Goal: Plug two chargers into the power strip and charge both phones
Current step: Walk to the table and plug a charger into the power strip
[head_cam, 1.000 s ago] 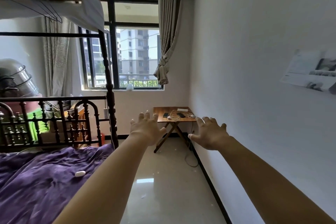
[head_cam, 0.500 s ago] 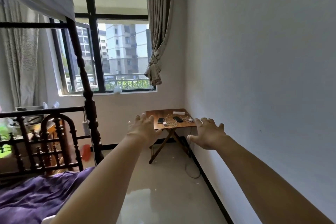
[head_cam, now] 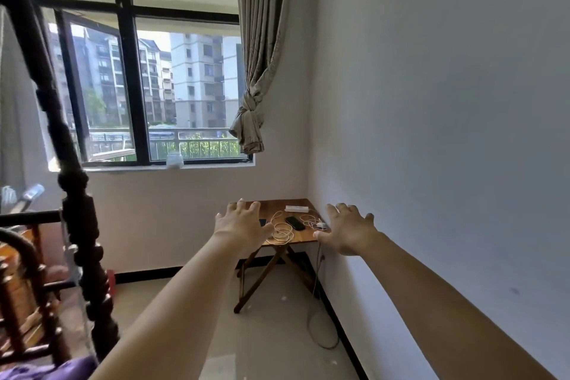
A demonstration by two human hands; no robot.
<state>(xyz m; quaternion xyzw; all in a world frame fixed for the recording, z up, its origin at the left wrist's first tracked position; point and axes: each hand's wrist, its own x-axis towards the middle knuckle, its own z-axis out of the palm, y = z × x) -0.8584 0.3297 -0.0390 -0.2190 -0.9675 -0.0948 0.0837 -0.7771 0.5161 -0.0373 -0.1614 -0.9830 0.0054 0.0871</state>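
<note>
A small wooden folding table (head_cam: 303,238) stands in the far right corner under the window. On it lie a white power strip (head_cam: 296,208) at the back, a black phone (head_cam: 295,223) in the middle, a second dark phone (head_cam: 263,222) partly hidden behind my left hand, a coil of white cable (head_cam: 282,233) and a white charger with cable (head_cam: 320,225). My left hand (head_cam: 240,224) and my right hand (head_cam: 348,233) are stretched out in front of me, fingers spread, holding nothing, still well short of the table.
A dark carved bedpost (head_cam: 78,225) and wooden bed rail (head_cam: 27,271) stand at the left, with purple bedding (head_cam: 46,372) at the bottom left. A white cord (head_cam: 320,327) hangs from the table to the tiled floor. The white wall (head_cam: 447,148) runs close along the right.
The view has moved forward and turned right; the table looks nearer and the bed has slid out to the left. Both hands stay outstretched and spread.
</note>
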